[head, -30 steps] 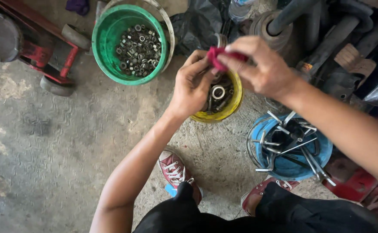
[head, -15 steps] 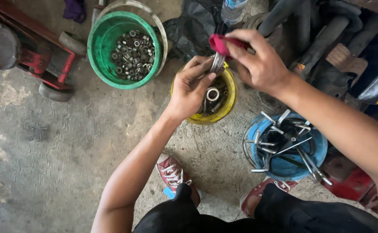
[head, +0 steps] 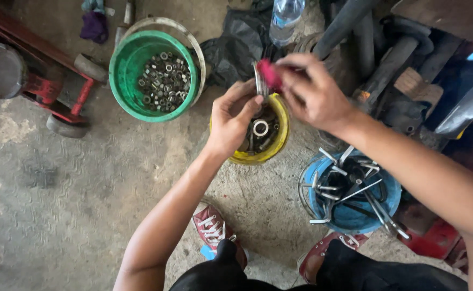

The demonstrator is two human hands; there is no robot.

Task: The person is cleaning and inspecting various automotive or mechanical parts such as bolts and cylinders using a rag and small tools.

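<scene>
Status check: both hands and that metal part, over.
Left hand pinches metal ring. Right hand rubs it with red rag. Both above yellow bowl. Nothing in the way.

One head-worn camera looks steeply down, close above the hands. It faces a concrete floor (head: 58,178). No second view.

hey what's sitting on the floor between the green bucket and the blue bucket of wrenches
In the head view, the yellow tub of metal parts sits between the green bucket and blue bucket.
</scene>
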